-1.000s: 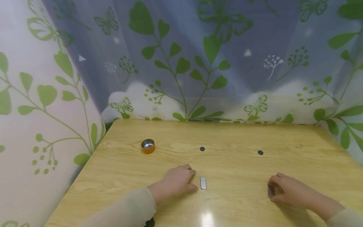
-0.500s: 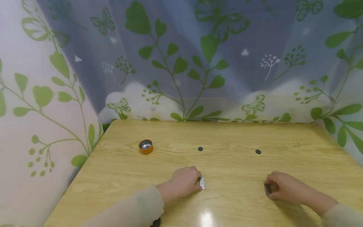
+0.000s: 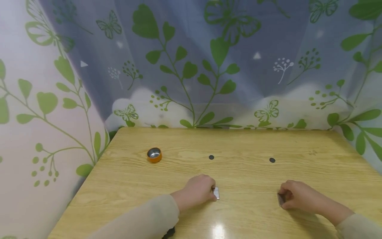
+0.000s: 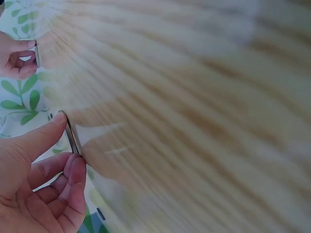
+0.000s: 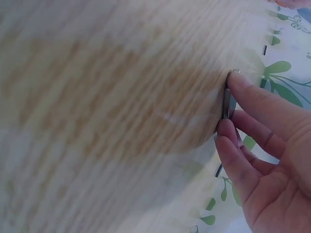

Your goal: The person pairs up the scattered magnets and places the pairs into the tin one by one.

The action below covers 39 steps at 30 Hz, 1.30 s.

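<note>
My left hand (image 3: 199, 189) is on the table and pinches a small flat silver rectangular piece (image 3: 216, 193) by its two ends, thumb at one end and fingertips at the other. In the left wrist view this piece (image 4: 72, 135) appears as a thin dark-edged strip close over the wood. To the right, my right hand (image 3: 299, 196) grips a similar flat rectangular piece (image 3: 281, 199), darker in the head view and tipped up on edge. The right wrist view shows that piece (image 5: 227, 102) between thumb and fingertips, its far face partly hidden.
An orange bowl (image 3: 154, 159) with a shiny metal inside stands at the back left of the wooden table (image 3: 244, 142). Two black discs (image 3: 211, 157) lie farther back, apart from each other. A dark object (image 3: 169, 233) shows under the left sleeve. Patterned curtain (image 3: 191, 83) hangs behind.
My left hand has moved right to the silver piece, and its thumb and fingers have closed on the ends. The right hand holds its piece almost in the same place.
</note>
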{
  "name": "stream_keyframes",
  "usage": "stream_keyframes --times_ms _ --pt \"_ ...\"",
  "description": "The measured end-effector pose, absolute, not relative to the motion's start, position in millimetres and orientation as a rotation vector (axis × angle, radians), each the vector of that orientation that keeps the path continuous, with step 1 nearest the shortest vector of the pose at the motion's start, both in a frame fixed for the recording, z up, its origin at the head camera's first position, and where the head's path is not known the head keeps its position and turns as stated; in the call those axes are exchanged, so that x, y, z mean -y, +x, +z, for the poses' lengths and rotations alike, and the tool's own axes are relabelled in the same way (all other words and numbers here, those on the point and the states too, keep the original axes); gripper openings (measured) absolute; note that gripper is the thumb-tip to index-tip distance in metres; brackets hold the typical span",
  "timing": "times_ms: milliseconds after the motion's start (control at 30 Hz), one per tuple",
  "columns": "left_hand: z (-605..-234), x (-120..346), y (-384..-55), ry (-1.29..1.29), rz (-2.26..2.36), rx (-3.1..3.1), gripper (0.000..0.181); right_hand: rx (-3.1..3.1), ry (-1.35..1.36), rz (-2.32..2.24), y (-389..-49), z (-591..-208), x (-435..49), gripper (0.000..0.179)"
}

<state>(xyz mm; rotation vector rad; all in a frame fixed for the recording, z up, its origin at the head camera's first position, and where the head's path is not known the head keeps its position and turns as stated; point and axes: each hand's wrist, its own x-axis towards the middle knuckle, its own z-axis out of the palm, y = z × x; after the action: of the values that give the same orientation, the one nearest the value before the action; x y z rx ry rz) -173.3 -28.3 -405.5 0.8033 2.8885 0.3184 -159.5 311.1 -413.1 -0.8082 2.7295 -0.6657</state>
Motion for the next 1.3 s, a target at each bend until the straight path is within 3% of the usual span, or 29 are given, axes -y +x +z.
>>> stream_keyframes --times_ms 1300 --pt "-403.7 -22.9 -167.7 0.866 0.248 -2.818 0.03 -2.567 -0.837 -0.895 -161.2 -414.6 -285.4 0.026"
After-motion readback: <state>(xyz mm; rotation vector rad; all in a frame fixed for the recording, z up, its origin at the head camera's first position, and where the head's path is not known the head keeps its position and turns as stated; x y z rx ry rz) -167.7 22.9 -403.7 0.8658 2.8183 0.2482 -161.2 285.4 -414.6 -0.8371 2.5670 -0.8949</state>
